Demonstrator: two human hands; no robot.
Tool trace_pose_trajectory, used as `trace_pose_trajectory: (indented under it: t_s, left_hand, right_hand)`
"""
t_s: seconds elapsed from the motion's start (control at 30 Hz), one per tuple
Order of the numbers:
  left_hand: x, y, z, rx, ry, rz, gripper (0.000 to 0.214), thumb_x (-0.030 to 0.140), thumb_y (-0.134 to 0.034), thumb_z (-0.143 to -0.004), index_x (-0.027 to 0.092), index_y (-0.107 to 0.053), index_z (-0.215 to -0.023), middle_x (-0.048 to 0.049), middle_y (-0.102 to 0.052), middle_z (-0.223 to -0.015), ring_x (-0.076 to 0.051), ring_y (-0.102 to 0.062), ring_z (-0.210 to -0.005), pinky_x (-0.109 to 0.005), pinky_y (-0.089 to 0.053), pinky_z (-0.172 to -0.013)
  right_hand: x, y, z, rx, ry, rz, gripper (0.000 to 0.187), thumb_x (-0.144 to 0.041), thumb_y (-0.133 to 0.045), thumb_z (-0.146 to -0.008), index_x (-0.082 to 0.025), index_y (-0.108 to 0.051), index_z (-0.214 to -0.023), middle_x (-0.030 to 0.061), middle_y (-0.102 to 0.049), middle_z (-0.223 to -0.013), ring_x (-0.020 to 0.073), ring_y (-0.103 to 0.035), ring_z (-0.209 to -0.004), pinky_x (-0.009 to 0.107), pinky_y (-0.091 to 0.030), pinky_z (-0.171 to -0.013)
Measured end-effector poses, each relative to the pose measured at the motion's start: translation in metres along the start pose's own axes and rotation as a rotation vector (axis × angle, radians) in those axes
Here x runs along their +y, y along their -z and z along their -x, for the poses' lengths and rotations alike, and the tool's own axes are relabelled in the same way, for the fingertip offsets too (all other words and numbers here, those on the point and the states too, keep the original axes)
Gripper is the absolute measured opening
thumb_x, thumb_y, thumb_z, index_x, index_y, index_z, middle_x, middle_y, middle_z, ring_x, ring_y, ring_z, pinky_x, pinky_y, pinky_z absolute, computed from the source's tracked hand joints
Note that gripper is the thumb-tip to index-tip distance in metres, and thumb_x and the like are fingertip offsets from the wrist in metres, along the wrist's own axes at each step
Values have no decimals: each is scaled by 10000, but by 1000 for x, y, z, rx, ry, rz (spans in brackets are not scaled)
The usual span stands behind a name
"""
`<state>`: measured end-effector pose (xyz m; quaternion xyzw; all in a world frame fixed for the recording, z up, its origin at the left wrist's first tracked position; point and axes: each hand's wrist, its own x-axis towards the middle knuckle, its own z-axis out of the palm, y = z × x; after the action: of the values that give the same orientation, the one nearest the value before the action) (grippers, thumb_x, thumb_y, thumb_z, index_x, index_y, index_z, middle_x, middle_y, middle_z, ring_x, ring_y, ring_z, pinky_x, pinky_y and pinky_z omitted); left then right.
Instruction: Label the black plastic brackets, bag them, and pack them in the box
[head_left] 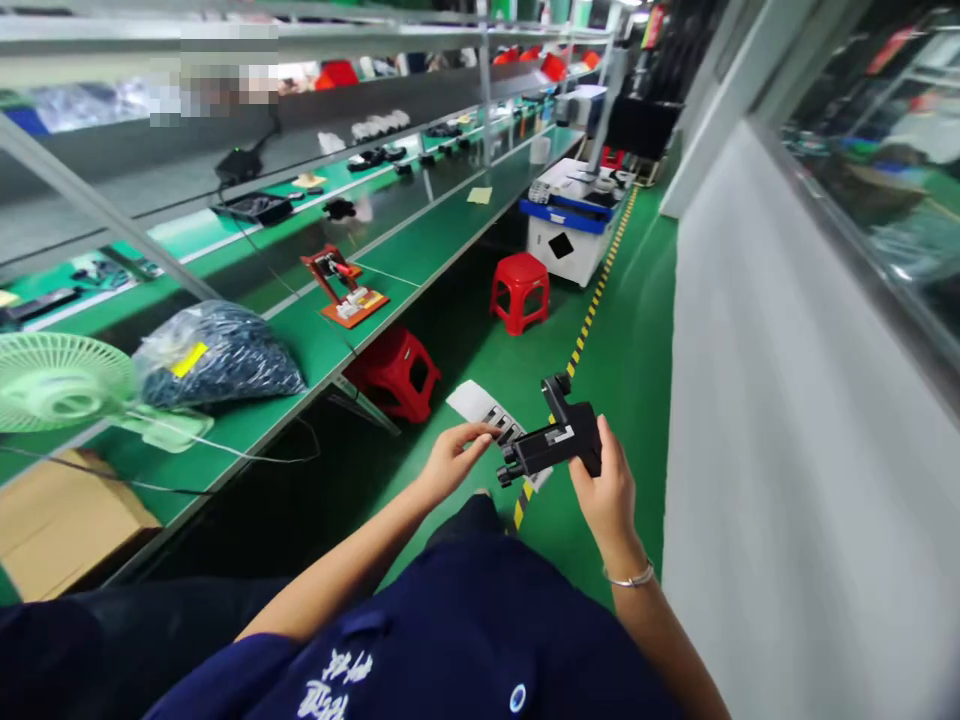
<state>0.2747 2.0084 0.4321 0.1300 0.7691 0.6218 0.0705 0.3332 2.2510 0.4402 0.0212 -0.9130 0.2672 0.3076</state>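
While gripping: right hand point(609, 478) upright.

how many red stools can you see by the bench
2. One red stool sits half under the green workbench edge, the other red stool stands farther down the aisle. More may be hidden under the bench.

A long green tabletop point(420, 250) carries a pale green fan point(56, 385), with a bag of dark parts point(217, 355) just beside it and an orange jig point(343, 288) farther along. Two red stools point(519, 290) stand beside the tabletop on the floor.
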Motion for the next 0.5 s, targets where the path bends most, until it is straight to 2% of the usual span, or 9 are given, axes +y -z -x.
trace_pose_trajectory:
  t_s: [0.07, 0.17, 0.27, 0.37, 0.5]
  left_hand:
    - [-11, 12, -57, 83, -11, 100, 285, 429, -645, -852, 152, -712, -875, -107, -739, -903, -239, -676, -870, -346, -509, -831]
    - [-22, 30, -150, 121, -31, 168, 240, 386, -660, -827, 146, -673, -828, -76, -697, -824, -195, -643, -783, -313, -505, -758]
    - [-23, 44, -243, 73, -62, 241, 192, 326, -639, -805, 137, -643, -836, -49, -656, -788, -164, -605, -727, -283, -489, -697]
    - [-20, 55, -328, -6, -96, 321, 140, 223, -608, -783, 138, -614, -894, -30, -631, -826, -142, -579, -745, -258, -465, -698]
    - [-22, 63, -433, -38, -110, 341, 232, 169, -586, -795, 152, -576, -1025, -25, -609, -888, -136, -564, -786, -241, -450, -699]
  right_hand:
    - [26, -31, -44, -18, 8, 1, 611, -298, -543, -912, -153, -392, -1487, 184, -623, -1311, 275, -628, -1188, 460, -565, -953]
    - [63, -77, -109, -34, -21, 25, 608, -315, -556, -906, -144, -419, -1474, 188, -631, -1299, 283, -639, -1164, 462, -562, -941]
    - [95, -114, -174, -24, -67, 58, 598, -332, -567, -904, -140, -447, -1457, 189, -637, -1296, 284, -646, -1150, 452, -562, -928]
    - [120, -140, -237, -2, -92, 91, 598, -351, -576, -903, -138, -461, -1450, 184, -646, -1284, 281, -653, -1136, 437, -564, -911]
    - [161, -176, -317, 12, -93, 113, 608, -363, -584, -905, -124, -465, -1451, 192, -655, -1268, 288, -662, -1123, 426, -567, -890]
